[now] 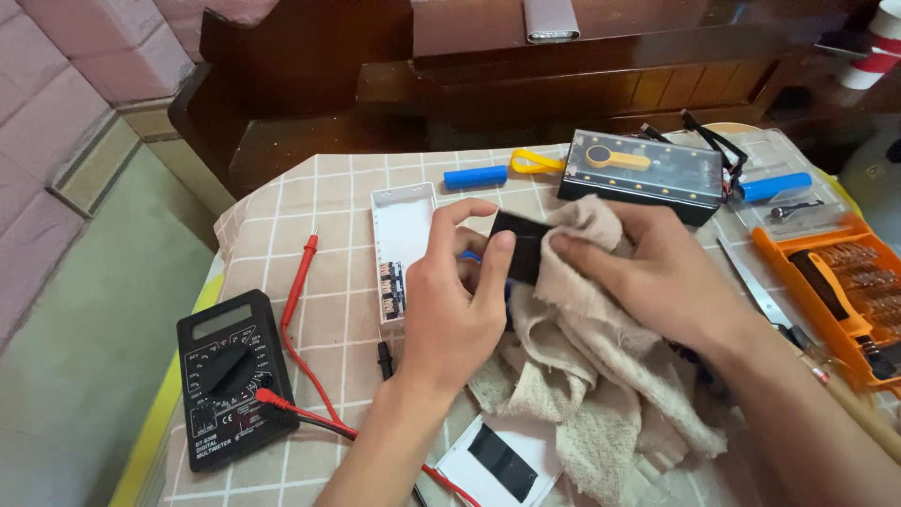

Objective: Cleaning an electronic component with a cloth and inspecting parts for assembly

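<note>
Where the two hands meet at the middle of the table, a small flat black piece (pixel 522 246) is pinched by its edges, held above the checked tablecloth (pixel 328 188). The left hand (pixel 450 300) grips it with thumb on the near edge and fingers curled over the far edge. The right hand (pixel 648 272) presses a beige cloth (pixel 582 366) against the piece's right side, fingers closed on the fabric. The piece looks thin, stiff, light and smooth, probably slippery, so the edges seem the safest place to hold it. The cloth is soft and limp, and hangs in folds down to the table.

Just left of the hands lies a white open casing (pixel 402 235) with a small circuit board at its near end. Farther left and nearer sits a black multimeter (pixel 230 376) with red and black leads (pixel 298 282). Beyond the hands, to the right, rests a dark rectangular box (pixel 643 178), with a blue cylindrical cell (pixel 475 176) and a yellow loop (pixel 535 161) to its left. At the far right edge stands an orange tray of screwdriver bits (pixel 845 282).
</note>
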